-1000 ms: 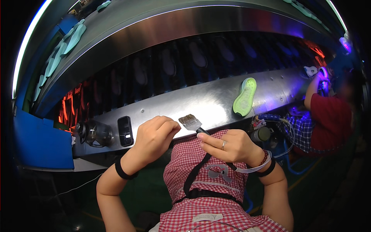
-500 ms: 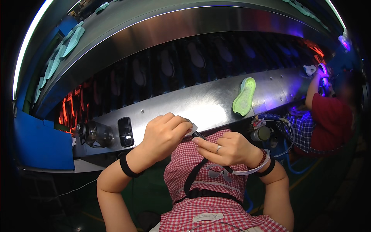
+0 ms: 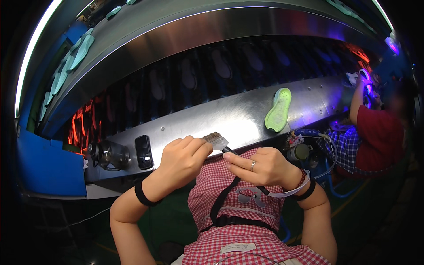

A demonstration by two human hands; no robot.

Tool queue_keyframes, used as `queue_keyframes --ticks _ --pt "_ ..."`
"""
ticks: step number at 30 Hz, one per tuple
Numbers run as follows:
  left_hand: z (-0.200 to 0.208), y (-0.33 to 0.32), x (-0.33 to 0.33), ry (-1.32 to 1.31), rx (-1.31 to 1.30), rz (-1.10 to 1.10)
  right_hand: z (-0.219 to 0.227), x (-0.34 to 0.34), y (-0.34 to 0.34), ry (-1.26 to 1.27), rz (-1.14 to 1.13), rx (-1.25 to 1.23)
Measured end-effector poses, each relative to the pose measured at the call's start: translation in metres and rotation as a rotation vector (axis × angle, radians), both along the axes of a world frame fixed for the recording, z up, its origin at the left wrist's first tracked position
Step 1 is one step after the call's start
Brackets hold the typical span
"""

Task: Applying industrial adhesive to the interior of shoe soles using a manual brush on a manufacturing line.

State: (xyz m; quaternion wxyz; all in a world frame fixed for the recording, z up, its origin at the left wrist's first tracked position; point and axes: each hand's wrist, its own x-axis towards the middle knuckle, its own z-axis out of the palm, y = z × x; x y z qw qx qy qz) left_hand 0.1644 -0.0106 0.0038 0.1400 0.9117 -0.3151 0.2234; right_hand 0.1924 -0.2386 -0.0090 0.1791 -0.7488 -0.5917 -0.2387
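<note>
My right hand [image 3: 263, 165] is closed on the black handle of a flat brush [image 3: 218, 142]. The brush has a pale, wide ferrule and brown bristles that point up and left over the metal ledge. From the handle's rear end, a white tube [image 3: 285, 193] runs to my right wrist. My left hand [image 3: 184, 157] is closed, its curled fingers right beside the ferrule. Its fingertips are hidden, so what they pinch cannot be seen. To the right, a lime-green shoe sole [image 3: 278, 112] lies on the metal ledge [image 3: 190, 119].
A black tray-like object [image 3: 143, 152] and a dark clear jug [image 3: 108, 153] stand at the left. Dark slots holding soles run behind the ledge; red-glowing heaters [image 3: 81, 126] sit at its left end. A co-worker in a red top [image 3: 380, 132] works at the right.
My left hand has shifted down and left, uncovering the brush's bristles and ferrule. My right hand keeps its hold on the handle, moving slightly. The green sole stays put.
</note>
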Motion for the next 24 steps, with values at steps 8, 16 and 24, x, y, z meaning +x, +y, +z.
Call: queue_keyframes --ticks 8,16,24 --pt "0.001 -0.004 0.004 -0.026 -0.088 0.002 0.001 -0.001 0.006 -0.034 0.023 0.002" --pt "0.002 -0.003 0.010 -0.015 -0.036 -0.053 0.003 -0.002 0.007 -0.045 0.060 -0.026" --pt "0.010 -0.003 0.009 -0.014 0.173 -0.091 0.002 -0.002 0.009 -0.060 0.076 -0.047"
